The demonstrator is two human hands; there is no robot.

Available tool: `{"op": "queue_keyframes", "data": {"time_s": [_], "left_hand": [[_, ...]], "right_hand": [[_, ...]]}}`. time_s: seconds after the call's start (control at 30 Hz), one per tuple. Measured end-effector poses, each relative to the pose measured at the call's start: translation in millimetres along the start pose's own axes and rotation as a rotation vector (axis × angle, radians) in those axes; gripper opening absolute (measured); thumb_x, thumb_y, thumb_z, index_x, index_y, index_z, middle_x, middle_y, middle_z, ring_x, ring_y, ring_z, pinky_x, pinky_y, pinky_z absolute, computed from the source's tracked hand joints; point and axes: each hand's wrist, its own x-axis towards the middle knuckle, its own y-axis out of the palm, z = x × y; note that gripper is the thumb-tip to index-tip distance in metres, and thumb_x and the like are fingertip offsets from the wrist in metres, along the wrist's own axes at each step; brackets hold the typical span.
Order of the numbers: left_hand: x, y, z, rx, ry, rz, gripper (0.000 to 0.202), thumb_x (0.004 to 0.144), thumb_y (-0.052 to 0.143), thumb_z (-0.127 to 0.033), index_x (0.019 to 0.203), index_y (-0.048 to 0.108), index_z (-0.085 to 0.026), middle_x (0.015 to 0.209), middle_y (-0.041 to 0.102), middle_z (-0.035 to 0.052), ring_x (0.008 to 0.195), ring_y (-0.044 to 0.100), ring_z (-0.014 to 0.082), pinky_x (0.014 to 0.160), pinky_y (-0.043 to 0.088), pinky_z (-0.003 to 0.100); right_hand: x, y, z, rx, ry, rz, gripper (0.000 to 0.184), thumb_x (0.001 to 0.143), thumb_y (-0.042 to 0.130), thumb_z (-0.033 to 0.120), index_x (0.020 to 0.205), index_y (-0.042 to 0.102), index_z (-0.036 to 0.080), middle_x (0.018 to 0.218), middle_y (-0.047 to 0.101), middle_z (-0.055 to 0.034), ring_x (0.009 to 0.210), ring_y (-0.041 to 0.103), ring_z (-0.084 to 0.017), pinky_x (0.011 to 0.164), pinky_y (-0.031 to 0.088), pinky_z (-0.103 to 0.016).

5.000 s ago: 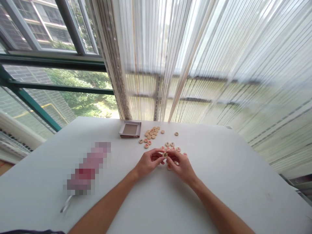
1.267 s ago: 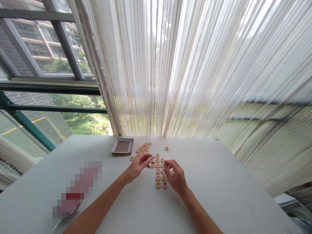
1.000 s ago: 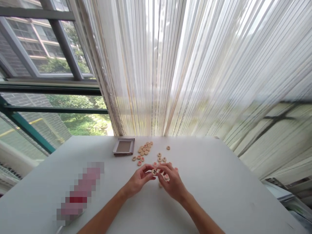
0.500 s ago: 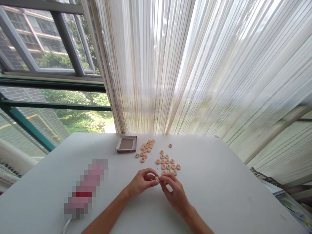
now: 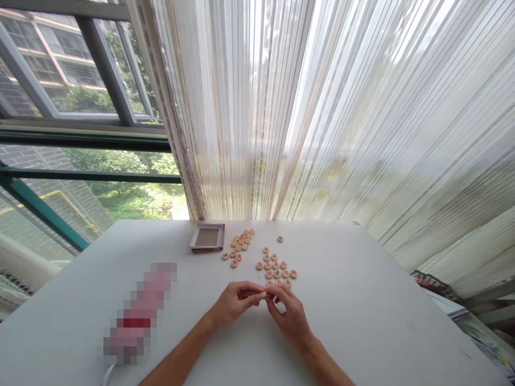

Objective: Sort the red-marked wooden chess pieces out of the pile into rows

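Observation:
My left hand and my right hand meet at the near end of the laid-out xiangqi pieces. Both are closed, thumbs and fingers pinched on a small pale xiangqi piece, mostly covered by the fingertips. Just beyond the hands, round wooden pieces with red or black characters, such as a red piece and a black one, lie face up in short rows. My right fingers partly hide the nearest row. One lone piece sits farther back.
Back left, a shallow open box stands near a cluster of mostly blank-side-up pieces. Several face-up pieces lie before it. A blurred pink strip with a white cable lies left on the white table. Curtains hang behind.
Both hands have drawn closer together at the fingertips, and the piece between them is now more covered. The view has shifted slightly; the laid-out pieces stay in place.

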Motion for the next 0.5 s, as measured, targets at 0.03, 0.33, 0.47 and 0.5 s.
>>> {"op": "queue_keyframes", "data": {"time_s": [0.03, 0.33, 0.47, 0.5], "left_hand": [[0.4, -0.3, 2.0, -0.008, 0.017, -0.016, 0.028, 0.076, 0.076, -0.034, 0.094, 0.072, -0.013, 0.103, 0.073, 0.0122, 0.096, 0.068, 0.0252, 0.086, 0.056, 0.038], [-0.4, 3.8, -2.7, 0.242, 0.184, -0.181, 0.032, 0.071, 0.079, -0.034, 0.095, 0.067, -0.015, 0.090, 0.064, 0.0046, 0.081, 0.066, 0.0179, 0.079, 0.061, 0.035], [-2.5, 7.4, -6.0, 0.299, 0.223, -0.157, 0.029, 0.074, 0.077, -0.035, 0.094, 0.071, -0.017, 0.094, 0.060, 0.0060, 0.079, 0.065, 0.0168, 0.076, 0.062, 0.033], [-3.0, 8.2, -6.4, 0.301, 0.225, -0.148, 0.028, 0.074, 0.076, -0.035, 0.095, 0.071, -0.017, 0.095, 0.059, 0.0059, 0.079, 0.065, 0.0164, 0.075, 0.062, 0.033]], "right_hand": [[-0.1, -0.2, 0.4, 0.008, 0.002, 0.002, 0.022, 0.091, 0.052, 0.020, 0.107, 0.066, 0.026, 0.093, 0.067, -0.0064, 0.077, 0.064, -0.018, 0.070, 0.057, -0.030], [2.1, -3.7, 5.8, 0.233, 0.182, 0.050, 0.024, 0.092, 0.055, 0.026, 0.110, 0.069, 0.026, 0.098, 0.073, -0.0063, 0.083, 0.069, -0.020, 0.077, 0.058, -0.033], [3.4, -5.3, 10.1, 0.293, 0.249, 0.067, 0.021, 0.090, 0.058, 0.031, 0.106, 0.070, 0.023, 0.097, 0.073, -0.0064, 0.085, 0.070, -0.022, 0.079, 0.057, -0.033], [3.8, -5.5, 11.1, 0.307, 0.259, 0.074, 0.021, 0.090, 0.059, 0.032, 0.104, 0.071, 0.023, 0.095, 0.073, -0.0062, 0.084, 0.070, -0.021, 0.078, 0.057, -0.033]]}}
